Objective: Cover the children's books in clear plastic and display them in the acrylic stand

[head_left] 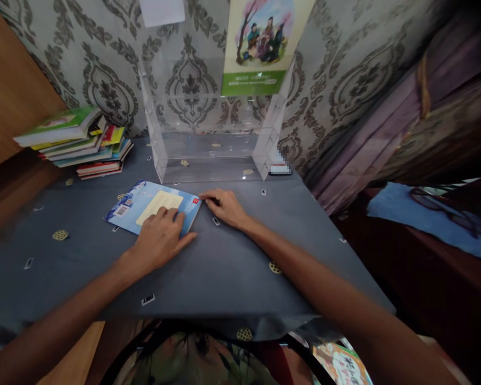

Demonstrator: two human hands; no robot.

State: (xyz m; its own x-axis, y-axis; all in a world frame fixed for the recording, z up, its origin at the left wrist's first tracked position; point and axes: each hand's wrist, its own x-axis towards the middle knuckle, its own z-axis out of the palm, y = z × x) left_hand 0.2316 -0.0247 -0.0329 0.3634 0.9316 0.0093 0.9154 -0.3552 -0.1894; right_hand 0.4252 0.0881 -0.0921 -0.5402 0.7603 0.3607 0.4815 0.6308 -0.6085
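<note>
Book [154, 206], likely light, bendy and slightly slick, lying under the left hand [160, 235], relaxed and grasping nothing, best pinched at the corner beside the right hand [224, 207], whether gripping or merely touching impossible to make out, with a see-through stand [212, 169] beyond.

Over on the right, a purple fabric curtain [390, 133] hangs gathered; dark-framed eyeglasses [444, 212] rest on blue cloth [390, 207]!

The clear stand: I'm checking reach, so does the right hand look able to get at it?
Probably yes: the right hand is close to the clear stand, only tablecloth showing between.
</note>
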